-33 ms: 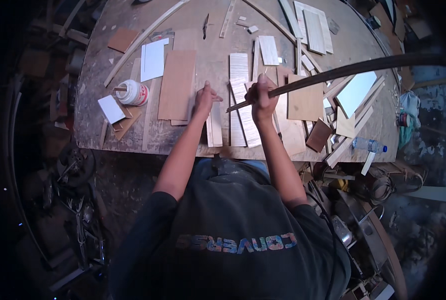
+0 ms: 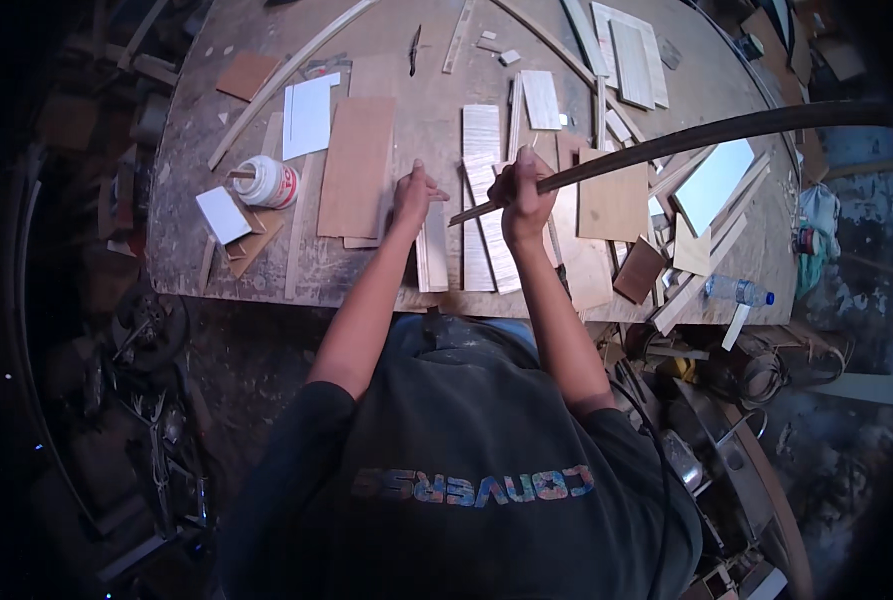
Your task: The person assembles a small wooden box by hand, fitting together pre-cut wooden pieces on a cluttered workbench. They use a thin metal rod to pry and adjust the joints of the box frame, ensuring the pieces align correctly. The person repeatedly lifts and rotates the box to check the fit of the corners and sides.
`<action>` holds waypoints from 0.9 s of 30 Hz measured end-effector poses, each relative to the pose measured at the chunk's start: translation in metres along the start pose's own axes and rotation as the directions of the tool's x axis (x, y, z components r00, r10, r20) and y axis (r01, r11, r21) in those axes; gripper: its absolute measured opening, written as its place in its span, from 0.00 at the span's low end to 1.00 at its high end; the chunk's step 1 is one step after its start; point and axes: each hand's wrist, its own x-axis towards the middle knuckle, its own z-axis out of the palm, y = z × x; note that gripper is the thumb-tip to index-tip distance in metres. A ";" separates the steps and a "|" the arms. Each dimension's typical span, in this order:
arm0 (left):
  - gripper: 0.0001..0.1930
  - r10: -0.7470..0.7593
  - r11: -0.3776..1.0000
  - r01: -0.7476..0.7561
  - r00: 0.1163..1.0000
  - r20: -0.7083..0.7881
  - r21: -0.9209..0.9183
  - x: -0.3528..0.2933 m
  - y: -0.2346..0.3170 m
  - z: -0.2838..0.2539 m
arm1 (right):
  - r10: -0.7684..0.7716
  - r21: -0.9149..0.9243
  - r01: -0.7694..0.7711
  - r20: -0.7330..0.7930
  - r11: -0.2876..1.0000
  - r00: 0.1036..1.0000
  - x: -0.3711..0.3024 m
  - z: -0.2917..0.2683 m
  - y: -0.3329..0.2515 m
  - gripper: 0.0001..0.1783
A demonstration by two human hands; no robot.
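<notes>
A long, dark, thin wooden strip (image 2: 712,133) is gripped in my right hand (image 2: 528,208). It runs from its near tip, just left of that hand, out past the right side of the table. My left hand (image 2: 415,200) is open beside that tip, its thumb up and fingers stretched toward it, apart from the strip. Pale narrow wood pieces (image 2: 433,258) lie below my left hand. Under and left of my right hand are light striped boards (image 2: 477,230). A brown flat panel (image 2: 357,165) lies left of my left hand.
The worktable (image 2: 307,275) carries many offcuts. At left stand a white tub (image 2: 270,183) and a white block (image 2: 224,217). On the right lie a tan panel (image 2: 612,195), a pale blue-white board (image 2: 714,185) and a plastic bottle (image 2: 737,290). A small dark tool (image 2: 415,50) lies far off.
The strip's near tip has shifted very slightly left and down, and its far end has risen a little. Both hands are almost where they were.
</notes>
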 end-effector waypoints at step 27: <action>0.34 0.091 0.996 -0.091 0.996 -0.014 -0.019 -0.008 0.005 0.003 | -0.265 -0.374 0.253 0.019 0.892 0.964 -0.016 0.040 0.003 0.28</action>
